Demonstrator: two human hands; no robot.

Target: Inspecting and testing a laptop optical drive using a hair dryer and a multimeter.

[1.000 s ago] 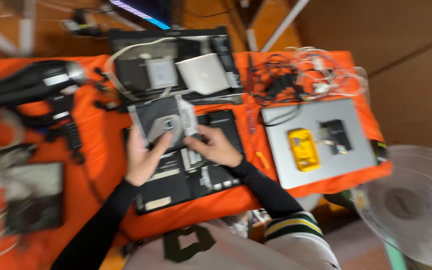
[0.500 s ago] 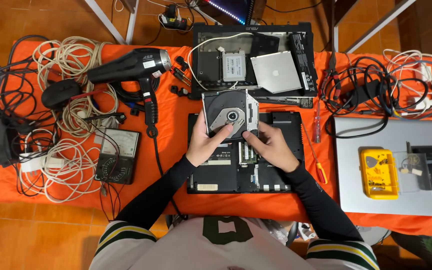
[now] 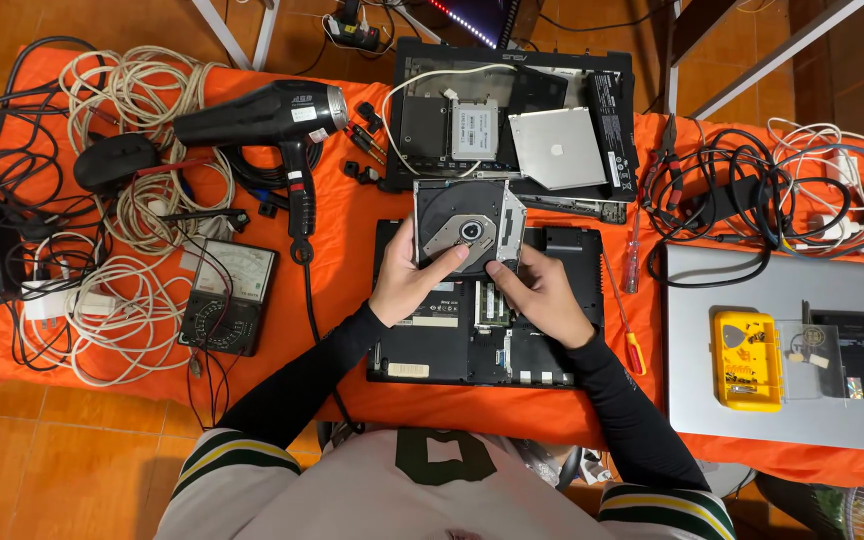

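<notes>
Orange-covered table (image 3: 352,250) over tiled floor. Your left hand (image 3: 407,285) and right hand (image 3: 542,295) both grip an optical drive (image 3: 467,225) above the opened black laptop (image 3: 482,330). Hair dryer (image 3: 272,115) at ten o'clock; silver laptop (image 3: 752,290) at three.

Even, fairly bright overhead light falls on the orange-covered counter (image 3: 352,250), leaving only soft, short shadows. The view is sharp throughout, with mild glare on the silver laptop lid (image 3: 752,400) and slight wide-angle bending at the edges.
</notes>
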